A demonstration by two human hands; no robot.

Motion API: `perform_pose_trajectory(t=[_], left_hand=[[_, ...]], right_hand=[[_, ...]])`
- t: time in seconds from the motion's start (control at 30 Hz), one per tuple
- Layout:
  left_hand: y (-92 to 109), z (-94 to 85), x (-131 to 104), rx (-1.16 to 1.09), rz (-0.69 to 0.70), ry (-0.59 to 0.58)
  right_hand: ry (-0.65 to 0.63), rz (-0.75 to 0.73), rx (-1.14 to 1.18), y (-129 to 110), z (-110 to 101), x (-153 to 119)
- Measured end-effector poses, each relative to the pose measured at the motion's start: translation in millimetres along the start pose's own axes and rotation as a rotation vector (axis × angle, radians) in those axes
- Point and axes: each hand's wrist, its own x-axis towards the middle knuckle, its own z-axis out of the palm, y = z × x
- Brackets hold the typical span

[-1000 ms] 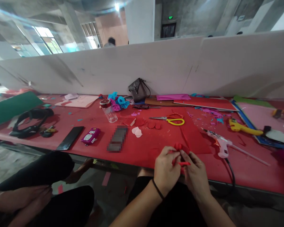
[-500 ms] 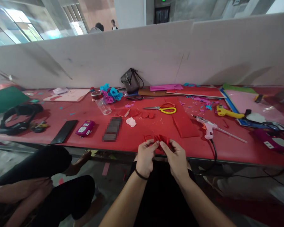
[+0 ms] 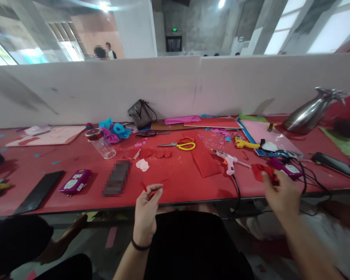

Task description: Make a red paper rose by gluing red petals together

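Observation:
My right hand (image 3: 284, 194) is out at the right, its fingers closed on a gathered piece of red crepe paper (image 3: 259, 172). It is held over the table near a purple box (image 3: 288, 168). Near the table's front edge, my left hand (image 3: 146, 214) has thumb and fingertips drawn together. A thin red sliver shows by those fingertips; whether they grip it is unclear. Beyond that hand lie pale pink paper petals (image 3: 142, 165), red petal pieces (image 3: 163, 154) and yellow-handled scissors (image 3: 182, 145). A pink glue gun (image 3: 230, 162) rests left of the red paper.
A folded red sheet (image 3: 205, 161) lies mid-table. Leftward are a clear jar (image 3: 103, 146), blue and purple paper flowers (image 3: 115, 130) and another purple box (image 3: 76, 182). At the back stand a dark bag (image 3: 140, 114) and a steel jug (image 3: 305, 114). Cables trail at right, where another person sits.
My hands have parted. The right one has swung far right with the red crepe paper, while the left stays by the front edge. The view has turned right and risen.

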Motion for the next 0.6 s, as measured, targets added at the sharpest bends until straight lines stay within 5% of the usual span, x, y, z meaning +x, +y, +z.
perform_pose_trajectory(t=[0.1,0.27,0.37,0.6], left_hand=[[0.0,0.1,-5.4,-0.024,-0.017,-0.072],[-12.8,16.2,-14.9,0.096,-0.07,-0.3],[-17.4,20.4,-6.0,0.065,-0.013,-0.247],[-2.4,9.7,60.1,-0.044,0.071,-0.068]], right_hand=[[-0.032,0.14,0.061,-10.6,-9.6,-10.1],[-0.524,0.255,0.576,-98.9,20.0,-68.1],[-0.717,0.266,0.824,-147.1,48.1,-89.6],[-0.799,0.28,1.042,-203.4,118.2,-76.8]])
